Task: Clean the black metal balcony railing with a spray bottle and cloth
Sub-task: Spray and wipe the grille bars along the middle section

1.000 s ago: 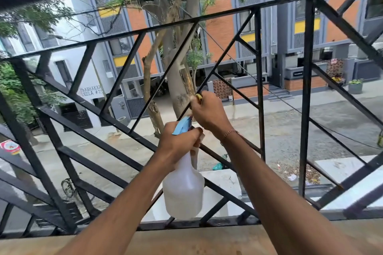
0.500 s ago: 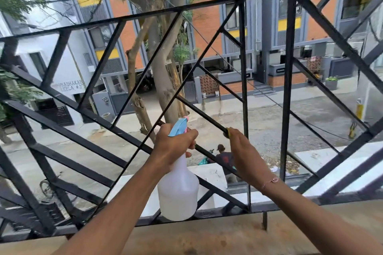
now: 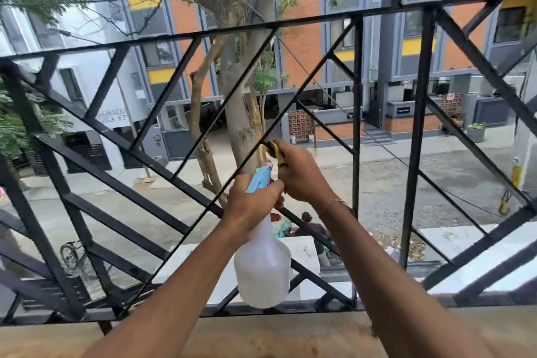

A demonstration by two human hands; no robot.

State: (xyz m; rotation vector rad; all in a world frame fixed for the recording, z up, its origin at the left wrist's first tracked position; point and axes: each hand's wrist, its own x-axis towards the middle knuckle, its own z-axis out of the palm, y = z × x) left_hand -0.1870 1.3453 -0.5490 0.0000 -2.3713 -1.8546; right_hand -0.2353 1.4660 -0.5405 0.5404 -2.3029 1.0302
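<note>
Foreground: a brown ledge (image 3: 261, 337). Above it, the left hand (image 3: 250, 206) grips the neck of a translucent white spray bottle (image 3: 263, 267) with a blue trigger head, hanging upright. Just beyond, the right hand (image 3: 302, 174) pinches a yellow cloth (image 3: 276, 151) against a thin diagonal bar of the black balcony railing (image 3: 418, 131). Behind: a tree trunk (image 3: 241, 113), street and buildings.
</note>
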